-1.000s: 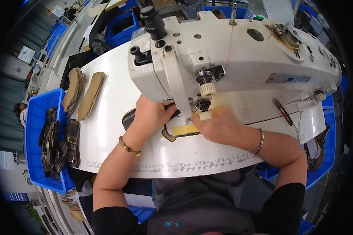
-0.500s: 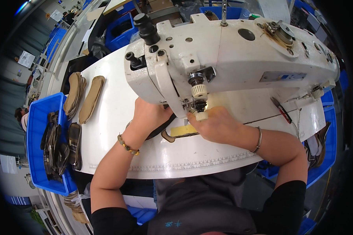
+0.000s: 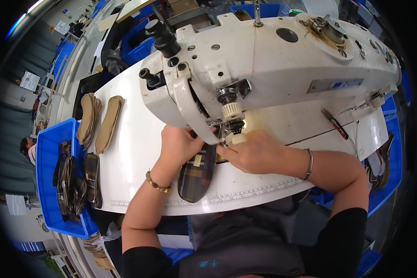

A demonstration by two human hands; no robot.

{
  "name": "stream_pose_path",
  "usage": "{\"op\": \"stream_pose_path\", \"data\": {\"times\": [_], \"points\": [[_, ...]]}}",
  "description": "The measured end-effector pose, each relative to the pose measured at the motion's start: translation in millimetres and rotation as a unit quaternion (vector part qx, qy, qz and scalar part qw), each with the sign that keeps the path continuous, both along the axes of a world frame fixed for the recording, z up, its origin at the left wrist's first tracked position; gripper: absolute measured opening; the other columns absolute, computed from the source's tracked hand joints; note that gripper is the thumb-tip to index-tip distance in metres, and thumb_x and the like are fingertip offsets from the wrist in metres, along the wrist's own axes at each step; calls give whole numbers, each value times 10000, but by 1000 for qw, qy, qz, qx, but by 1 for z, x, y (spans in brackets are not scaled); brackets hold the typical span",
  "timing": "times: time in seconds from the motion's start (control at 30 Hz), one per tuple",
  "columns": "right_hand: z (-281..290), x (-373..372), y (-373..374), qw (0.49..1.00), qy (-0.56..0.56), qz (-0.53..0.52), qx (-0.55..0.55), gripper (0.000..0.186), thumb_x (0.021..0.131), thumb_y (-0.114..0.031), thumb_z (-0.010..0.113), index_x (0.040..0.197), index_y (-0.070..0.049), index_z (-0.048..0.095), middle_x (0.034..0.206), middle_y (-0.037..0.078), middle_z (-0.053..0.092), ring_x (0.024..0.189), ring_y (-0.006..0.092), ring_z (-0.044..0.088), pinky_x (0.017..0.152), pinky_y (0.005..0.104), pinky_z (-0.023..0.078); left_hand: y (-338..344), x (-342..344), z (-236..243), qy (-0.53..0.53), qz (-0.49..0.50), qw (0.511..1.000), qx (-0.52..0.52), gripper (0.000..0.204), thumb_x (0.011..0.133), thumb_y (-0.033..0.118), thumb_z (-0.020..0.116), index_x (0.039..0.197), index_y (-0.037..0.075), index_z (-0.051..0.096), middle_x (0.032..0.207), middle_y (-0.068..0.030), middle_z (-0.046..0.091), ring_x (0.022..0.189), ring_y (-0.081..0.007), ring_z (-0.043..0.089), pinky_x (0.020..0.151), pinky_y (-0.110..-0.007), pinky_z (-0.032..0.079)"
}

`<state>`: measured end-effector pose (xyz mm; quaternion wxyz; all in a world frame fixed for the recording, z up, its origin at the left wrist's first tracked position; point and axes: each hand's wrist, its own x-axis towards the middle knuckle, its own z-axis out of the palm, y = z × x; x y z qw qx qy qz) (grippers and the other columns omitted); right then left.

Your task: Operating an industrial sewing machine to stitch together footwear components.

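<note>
A dark plaid insole-shaped piece (image 3: 197, 178) lies with its rounded end toward me, its far end under the head of a white sewing machine (image 3: 273, 69). My left hand (image 3: 180, 146) is closed on the piece's left side, its fingertips partly hidden behind the machine head. Beside the presser foot, my right hand (image 3: 257, 153) has curled fingers, with thumb and forefinger pinched at the piece's right edge. The needle and the exact stitching spot are hidden by the machine and my fingers. A small yellowish label (image 3: 198, 161) shows on the plaid.
Tan insole pieces (image 3: 109, 125) lie on the white tabletop (image 3: 134, 167), left. Beyond them a blue bin (image 3: 46, 204) holds several plaid pieces, with more plaid pieces (image 3: 92, 178) at its side. Red-and-black thread snips (image 3: 336, 125) lie right of my right hand. Another blue bin (image 3: 394, 167) stands far right.
The plaid piece has swung round and now extends toward me from the machine. The yellow strip and brown-edged end seen before are mostly out of sight. Both hands stay close to the needle area.
</note>
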<state>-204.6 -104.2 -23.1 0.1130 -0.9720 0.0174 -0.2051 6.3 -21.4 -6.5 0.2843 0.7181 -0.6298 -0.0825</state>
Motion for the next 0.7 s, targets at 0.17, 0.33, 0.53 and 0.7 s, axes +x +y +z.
{"op": "stream_pose_path", "data": {"times": [0.17, 0.33, 0.53, 0.7], "points": [[-3, 3, 3, 994, -94, 46, 12, 213, 852, -97, 581, 1042, -7, 616, 796, 75, 633, 600, 229, 658, 509, 351, 517, -6, 3, -6, 72, 1, 997, -4, 264, 724, 256, 841, 879, 67, 742, 784, -109, 719, 707, -292, 692, 624, -370, 532], [-9, 5, 8, 999, -42, 28, 19, 247, 850, -103, 584, 1069, 7, 614, 814, 78, 637, 605, 220, 663, 500, 344, 522, -5, 3, -5, 66, -4, 998, 6, 261, 731, 255, 833, 893, 72, 739, 783, -103, 716, 715, -297, 691, 629, -376, 533], [-6, 5, 11, 998, -60, 10, 11, 307, 836, -101, 587, 1120, 10, 617, 796, 73, 648, 581, 202, 654, 468, 336, 501, -7, 3, -1, 8, -19, 1000, -4, 287, 734, 234, 791, 972, 85, 731, 841, -111, 713, 697, -300, 676, 615, -381, 526], [-5, 4, 10, 999, -42, 4, 22, 340, 800, -98, 599, 1121, 11, 622, 773, 59, 647, 560, 203, 643, 462, 335, 491, -10, 2, 1, 58, 6, 998, 29, 301, 715, 214, 787, 982, 85, 732, 857, -117, 711, 668, -292, 655, 606, -378, 518]]}}
